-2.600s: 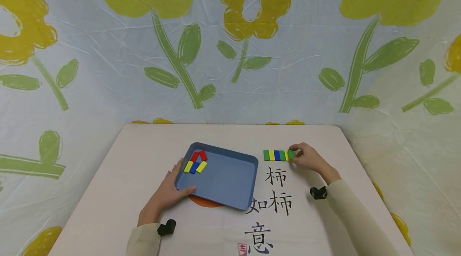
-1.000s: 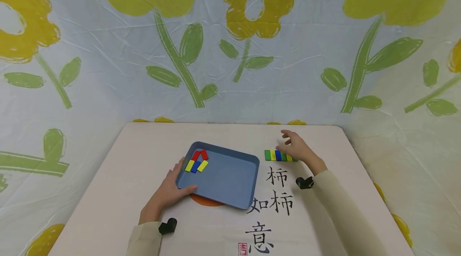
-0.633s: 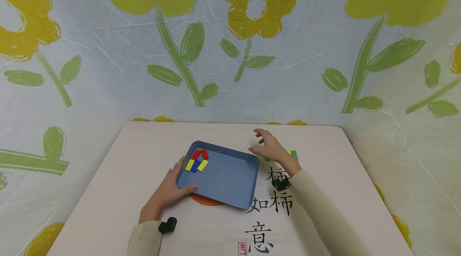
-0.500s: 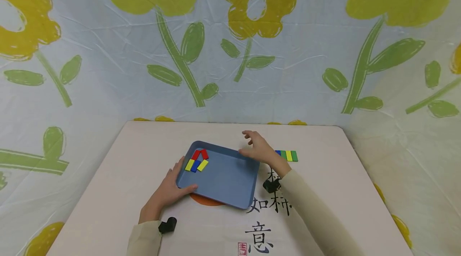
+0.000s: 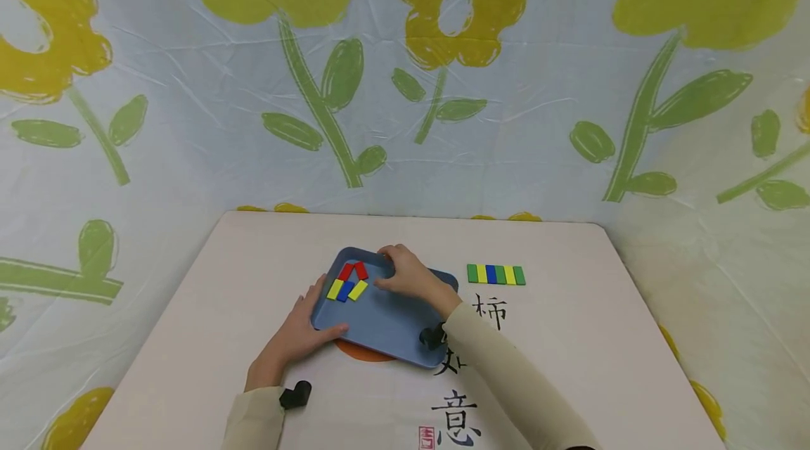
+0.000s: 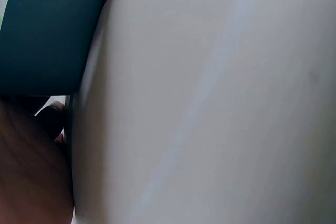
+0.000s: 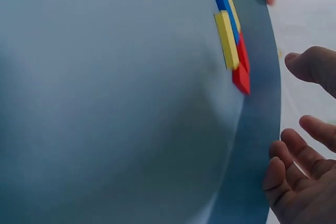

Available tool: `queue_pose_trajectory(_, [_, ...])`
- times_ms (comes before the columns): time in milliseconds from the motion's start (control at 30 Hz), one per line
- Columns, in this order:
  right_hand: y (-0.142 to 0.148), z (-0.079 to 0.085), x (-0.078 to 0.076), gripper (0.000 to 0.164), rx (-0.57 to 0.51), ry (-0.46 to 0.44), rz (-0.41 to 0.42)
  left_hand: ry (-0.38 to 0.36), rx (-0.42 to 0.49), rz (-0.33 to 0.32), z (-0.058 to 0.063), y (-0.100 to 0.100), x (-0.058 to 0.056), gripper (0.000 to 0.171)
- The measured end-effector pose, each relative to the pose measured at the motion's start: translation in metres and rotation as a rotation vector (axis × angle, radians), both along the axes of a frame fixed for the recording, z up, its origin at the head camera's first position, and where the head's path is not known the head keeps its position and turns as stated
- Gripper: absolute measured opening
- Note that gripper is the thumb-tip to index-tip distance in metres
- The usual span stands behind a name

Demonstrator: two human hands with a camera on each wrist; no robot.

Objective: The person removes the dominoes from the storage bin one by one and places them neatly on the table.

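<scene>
My left hand [image 5: 294, 339] grips the left near corner of a blue-grey tray [image 5: 380, 327], its thumb over the near rim. In the left wrist view, part of that hand [image 6: 31, 171] lies beside the tray wall [image 6: 47, 30]. Inside the tray's left end lie two red blocks [image 5: 361, 270], a blue block [image 5: 345, 291] and two yellow blocks [image 5: 358, 290]. My right hand [image 5: 414, 278] is over the tray, just right of these blocks. Its fingers [image 7: 302, 153] are spread and bent, holding nothing in the right wrist view.
Right of the tray, a row of green, yellow and blue blocks [image 5: 496, 275] lies side by side on the pale table mat [image 5: 569, 337]. Black characters [image 5: 457, 420] are printed on the mat. A flower-patterned cloth [image 5: 525, 148] stands behind and at both sides.
My right hand has let go of the green block at the right end of the row and moved left over the tray, towards its blocks. My left hand has stayed on the tray.
</scene>
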State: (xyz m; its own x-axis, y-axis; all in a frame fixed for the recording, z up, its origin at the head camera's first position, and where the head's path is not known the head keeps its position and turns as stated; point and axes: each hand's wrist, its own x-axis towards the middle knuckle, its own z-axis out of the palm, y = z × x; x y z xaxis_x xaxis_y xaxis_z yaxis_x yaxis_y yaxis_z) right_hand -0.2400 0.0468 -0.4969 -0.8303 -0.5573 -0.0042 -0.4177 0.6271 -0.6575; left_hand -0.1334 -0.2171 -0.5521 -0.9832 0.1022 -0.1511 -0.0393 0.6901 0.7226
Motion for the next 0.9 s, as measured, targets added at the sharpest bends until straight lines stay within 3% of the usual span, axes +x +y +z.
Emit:
queue_pose_trajectory(233, [-0.023, -0.014, 0.003, 0.061, 0.082, -0.015, 0.032, -0.01, -0.005, -0.007, 0.001, 0.0, -0.001, 0.114])
queue_pose_trajectory(467, [-0.035, -0.019, 0.008, 0.051, 0.101, -0.069, 0.037, -0.016, -0.003, -0.006, 0.0, 0.0, -0.002, 0.114])
queue_pose_trajectory(900, [-0.052, -0.024, 0.012, 0.049, 0.167, -0.01, 0.081, 0.016, 0.007, -0.016, -0.001, -0.001, -0.002, 0.113])
